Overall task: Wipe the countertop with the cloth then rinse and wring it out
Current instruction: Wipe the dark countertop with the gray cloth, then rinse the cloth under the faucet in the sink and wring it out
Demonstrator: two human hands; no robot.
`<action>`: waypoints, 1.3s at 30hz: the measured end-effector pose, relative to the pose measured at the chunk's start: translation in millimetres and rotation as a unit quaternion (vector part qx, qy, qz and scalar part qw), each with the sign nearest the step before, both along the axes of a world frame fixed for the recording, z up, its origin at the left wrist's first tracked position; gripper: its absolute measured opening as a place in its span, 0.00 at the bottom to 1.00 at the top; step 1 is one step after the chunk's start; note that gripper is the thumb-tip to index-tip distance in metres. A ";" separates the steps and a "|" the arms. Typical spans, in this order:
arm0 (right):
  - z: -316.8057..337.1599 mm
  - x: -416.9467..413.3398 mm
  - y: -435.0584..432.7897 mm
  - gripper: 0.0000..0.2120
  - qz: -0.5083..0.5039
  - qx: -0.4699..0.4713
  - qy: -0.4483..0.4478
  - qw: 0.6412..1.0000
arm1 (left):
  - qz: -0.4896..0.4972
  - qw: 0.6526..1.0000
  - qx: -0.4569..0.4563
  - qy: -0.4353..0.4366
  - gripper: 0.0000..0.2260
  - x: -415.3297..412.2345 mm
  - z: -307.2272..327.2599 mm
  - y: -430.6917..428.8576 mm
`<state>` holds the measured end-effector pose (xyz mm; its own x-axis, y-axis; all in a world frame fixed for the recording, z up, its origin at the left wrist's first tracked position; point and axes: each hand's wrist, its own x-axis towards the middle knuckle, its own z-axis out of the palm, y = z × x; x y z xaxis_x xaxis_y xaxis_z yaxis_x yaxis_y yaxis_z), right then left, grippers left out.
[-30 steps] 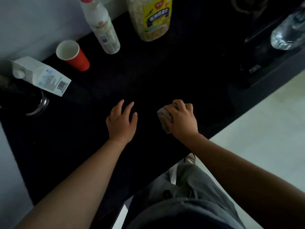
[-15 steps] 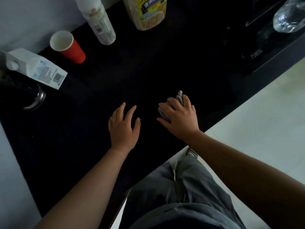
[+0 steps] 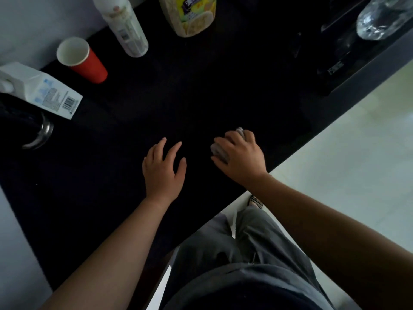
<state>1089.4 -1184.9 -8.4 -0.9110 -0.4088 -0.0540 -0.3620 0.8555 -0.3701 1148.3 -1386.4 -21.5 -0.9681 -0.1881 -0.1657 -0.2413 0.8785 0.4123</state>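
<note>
**Q:** Where was the cloth?
**A:** Under the right hand (image 3: 240, 157), near the front edge of the black surface (image 3: 201, 97). The fingers curled over the grey cloth (image 3: 218, 151) and gripped it against the surface. Bits of it poked out past the fingertips and beside the thumb.

**Q:** And the left hand?
**A:** The left hand (image 3: 164, 168) lay flat on the surface just beside the right. Its fingers were straight and spread, and it held nothing.

**Q:** Containers along the back?
**A:** Four, near the wall.
- White carton (image 3: 42, 90), far left: barcode panel up, white cap toward the left edge, contents not visible.
- Red cup (image 3: 82, 60), next along: mouth open, only its white inside showing.
- White bottle (image 3: 125, 27), beside the cup: labelled and opaque, so its contents could not be told.
- Clear jar (image 3: 190, 19), with a yellow label: pale flakes or grains showed through its lower wall.

**Q:** Anything else?
**A:** A clear plastic bottle (image 3: 380, 19) sat at far right on a dark raised unit. Whether it held liquid could not be told. A round metal rim (image 3: 42, 135) showed below the carton, its inside too dark to read. The person's grey trousers (image 3: 245, 253) and a pale floor (image 3: 346, 153) lay beyond the surface's front edge.
</note>
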 end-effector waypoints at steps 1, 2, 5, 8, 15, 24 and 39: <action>1.9 5.0 10.0 0.22 -0.024 -0.011 -0.016 1.000 | -0.002 1.000 0.007 -0.006 0.22 -0.5 3.1 0.1; 5.9 9.2 19.5 0.22 -0.064 -0.024 -0.036 0.997 | -0.007 1.000 0.017 -0.006 0.22 -1.4 7.5 1.4; 27.2 22.3 45.6 0.19 -0.241 -0.135 -0.106 0.955 | -0.022 0.997 0.080 0.001 0.19 -6.4 24.6 17.2; 52.4 34.9 73.8 0.07 -0.373 -0.329 -0.190 0.846 | -0.041 0.986 0.158 0.016 0.16 -12.0 42.8 50.5; 77.8 73.8 172.9 0.06 -0.501 -0.396 -0.181 0.748 | -0.127 0.936 0.326 -0.036 0.14 -32.4 77.5 159.3; 88.6 154.3 323.2 0.03 -0.590 -0.431 -0.104 0.675 | -0.220 0.878 0.402 -0.135 0.13 -41.5 79.4 337.9; 84.8 217.7 549.0 0.04 -0.726 -0.467 0.034 0.504 | -0.409 0.817 0.352 -0.201 0.19 -66.5 87.9 636.0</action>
<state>1307.1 -635.9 76.4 -0.2737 0.8724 -0.4049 0.3553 -0.2995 -0.8855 1081.8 -750.4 66.3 -0.5622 0.7746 -0.2896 0.0682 0.3924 0.9173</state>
